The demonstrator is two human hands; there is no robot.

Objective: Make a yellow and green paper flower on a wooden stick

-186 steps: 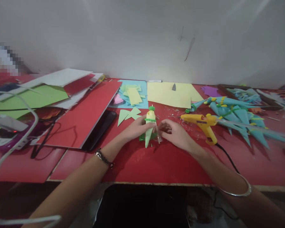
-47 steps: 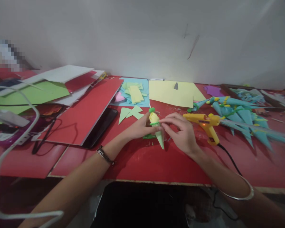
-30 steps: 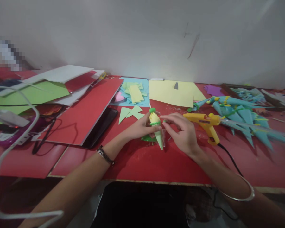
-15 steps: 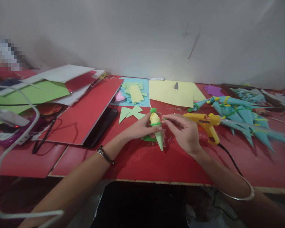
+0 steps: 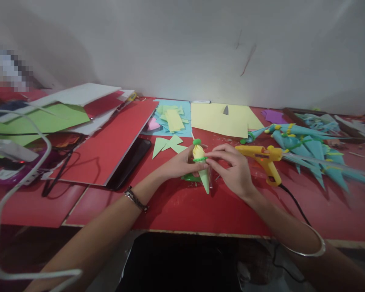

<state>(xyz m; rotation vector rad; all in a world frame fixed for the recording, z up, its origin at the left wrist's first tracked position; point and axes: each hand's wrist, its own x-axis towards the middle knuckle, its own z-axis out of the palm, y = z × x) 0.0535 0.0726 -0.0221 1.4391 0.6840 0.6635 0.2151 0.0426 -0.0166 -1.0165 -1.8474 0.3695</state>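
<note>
A small craft ice-cream cone (image 5: 204,180) has a pale green paper body, a yellow swirled top, a green ball at its tip and a green band round the rim. My left hand (image 5: 184,162) is closed round it from the left, holding it point down above the red table. My right hand (image 5: 232,166) has thumb and fingers pinched together at the green band on the cone's right side; whatever lies between the fingertips is too small to make out. Under the cone lies a green packet (image 5: 191,177), partly hidden.
A yellow glue gun (image 5: 266,158) with a black cord lies right of my right hand. Several blue cones (image 5: 312,150) are heaped behind it. Light green paper pieces (image 5: 170,143), a yellow sheet (image 5: 215,121) and stacked red board (image 5: 109,142) lie behind and left.
My right hand has moved slightly left, bringing its pinched fingertips from beside the cone up against the green band. My left hand still holds the cone in nearly the same spot.
</note>
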